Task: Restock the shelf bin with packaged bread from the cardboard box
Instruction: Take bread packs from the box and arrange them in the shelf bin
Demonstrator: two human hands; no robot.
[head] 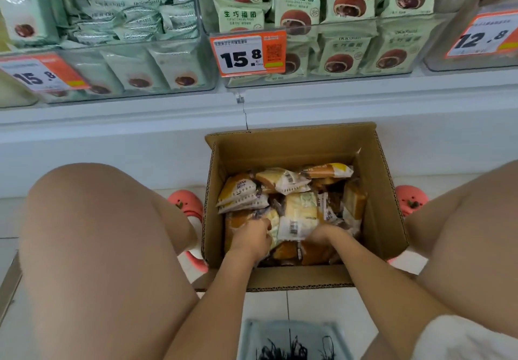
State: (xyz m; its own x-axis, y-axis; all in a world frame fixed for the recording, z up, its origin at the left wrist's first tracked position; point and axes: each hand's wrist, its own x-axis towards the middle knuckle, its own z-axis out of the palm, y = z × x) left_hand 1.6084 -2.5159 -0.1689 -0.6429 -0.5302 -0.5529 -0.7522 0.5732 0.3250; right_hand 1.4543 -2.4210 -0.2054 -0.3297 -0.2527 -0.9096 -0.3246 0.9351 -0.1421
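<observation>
An open cardboard box [384,191] stands on the floor between my knees, holding several packaged breads [283,181] in clear and white wrappers. My left hand [251,237] is inside the box, its fingers curled round a bread pack at the near left. My right hand [322,235] reaches in beside it, fingers tucked under a white-labelled bread pack [297,219]; its fingertips are hidden. Above, clear shelf bins [392,27] hold green snack packs.
Orange price tags [248,52] hang on the bin fronts. A white shelf ledge [280,107] runs above the box. My bare knees flank the box, with pink shoes [186,204] on the tiled floor. A grey printed garment [291,340] lies at the bottom.
</observation>
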